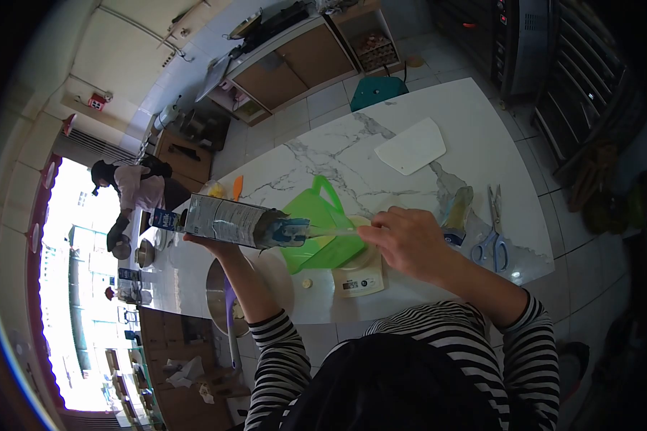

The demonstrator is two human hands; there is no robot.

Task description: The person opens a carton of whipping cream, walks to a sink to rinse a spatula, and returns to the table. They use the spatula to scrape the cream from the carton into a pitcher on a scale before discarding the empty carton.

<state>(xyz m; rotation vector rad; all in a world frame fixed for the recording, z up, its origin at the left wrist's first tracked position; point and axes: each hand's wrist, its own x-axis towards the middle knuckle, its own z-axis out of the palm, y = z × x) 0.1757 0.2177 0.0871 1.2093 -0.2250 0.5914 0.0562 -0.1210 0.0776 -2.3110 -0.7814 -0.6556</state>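
From where I stand, a person in striped sleeves works above a green jug, my landmark on the marbled table. The right hand, just above the jug's right side, is closed around a thin pale tool, fingers pinched together, probably for fine control as its far end meets the open end of a milk carton. The left hand, left of the jug, holds that carton from underneath, lying nearly level; most of its fingers are hidden, so I cannot tell how tightly they curl. The carton's ragged open end sits over the jug, perhaps so drips land inside. Below the jug's near side is a kitchen scale; whether it bears the jug I cannot tell. To the jug's left, a steel bowl has a purple-handled utensil leaning across it, handle seemingly left within reach. Scissors lie well to the jug's right. Beyond the jug are a white board and, past the table, a teal stool. Far left of the jug, another person bends forward.
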